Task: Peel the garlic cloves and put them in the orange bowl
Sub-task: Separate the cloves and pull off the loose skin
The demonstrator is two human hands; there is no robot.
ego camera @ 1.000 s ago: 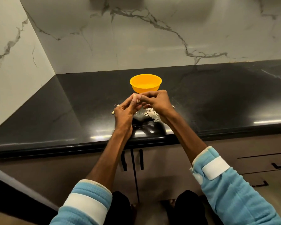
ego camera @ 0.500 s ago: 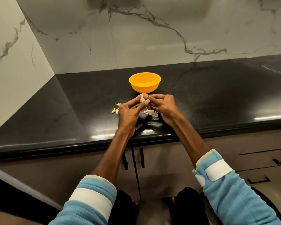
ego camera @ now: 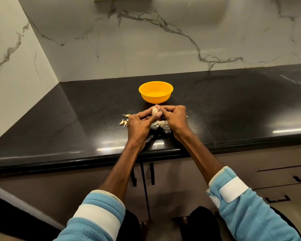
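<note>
The left hand (ego camera: 139,123) and right hand (ego camera: 175,117) meet just in front of the orange bowl (ego camera: 155,100), probably so a peeled clove needs only a short reach. Both hands have curled fingers pinching one garlic clove (ego camera: 154,111). Loose peel (ego camera: 161,123) lies below them on the counter (ego camera: 76,119).

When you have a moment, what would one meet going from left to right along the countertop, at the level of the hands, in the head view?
loose garlic pieces → left hand → garlic clove, held by both hands → right hand
</note>
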